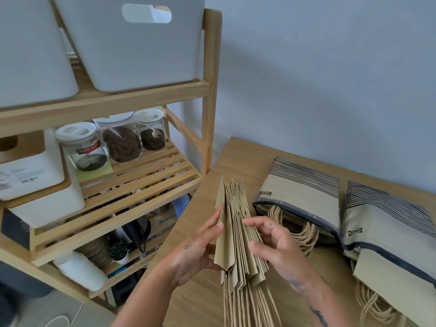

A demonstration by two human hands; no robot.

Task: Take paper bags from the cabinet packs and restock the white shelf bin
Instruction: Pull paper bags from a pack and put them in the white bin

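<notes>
A stack of folded brown paper bags (238,234) stands on edge above the wooden cabinet top (200,300), twine handles hanging toward me. My left hand (195,253) grips the stack's left side. From the right, my right hand (271,246) holds it with fingers spread into the folds. Two striped wrapped packs lie on the cabinet top to the right: the open pack (299,197) with twine handles spilling out, and a second pack (389,232) beside it. The white shelf bin (141,50) with a handle slot sits on the top shelf at upper left.
The bamboo shelf unit (212,90) stands left of the cabinet. Another white bin (30,55) sits beside the first. Three lidded jars (118,140) and white boxes (35,175) fill the middle shelf. A small plant, a white bottle and a kettle are on the lower shelf.
</notes>
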